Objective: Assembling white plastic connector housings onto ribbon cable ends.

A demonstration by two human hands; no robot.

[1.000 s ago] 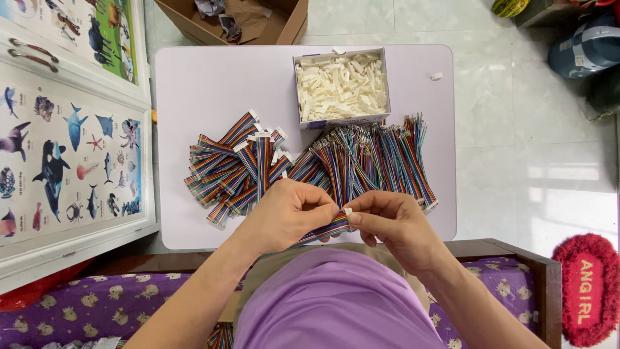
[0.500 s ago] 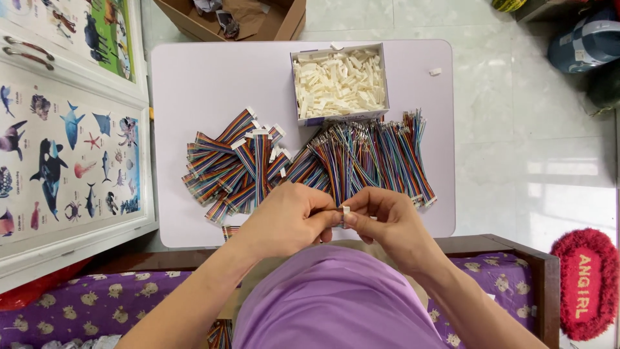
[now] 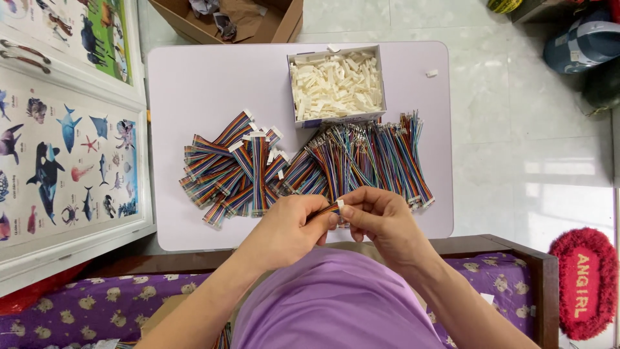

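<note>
Both hands meet over the near edge of a small lavender table point(image 3: 194, 84). My left hand point(image 3: 292, 226) pinches a short rainbow ribbon cable point(image 3: 326, 210) by its end. My right hand point(image 3: 381, 220) holds a small white connector point(image 3: 340, 203) against that cable end. Behind the hands lie two heaps: finished rainbow cables with white connectors point(image 3: 236, 165) on the left, and loose multicoloured cables point(image 3: 368, 155) on the right. An open box of white plastic connectors point(image 3: 336, 84) stands at the table's far side.
A cardboard box point(image 3: 258, 19) sits beyond the table. Animal posters on a white board point(image 3: 64, 148) lean at the left. One stray white connector point(image 3: 432, 73) lies near the table's right corner. A red mat point(image 3: 581, 281) lies on the tiled floor at right.
The hands have stayed close together at the table's near edge, shifting only slightly as the fingers work the connector and cable end. The heaps and box are unmoved.
</note>
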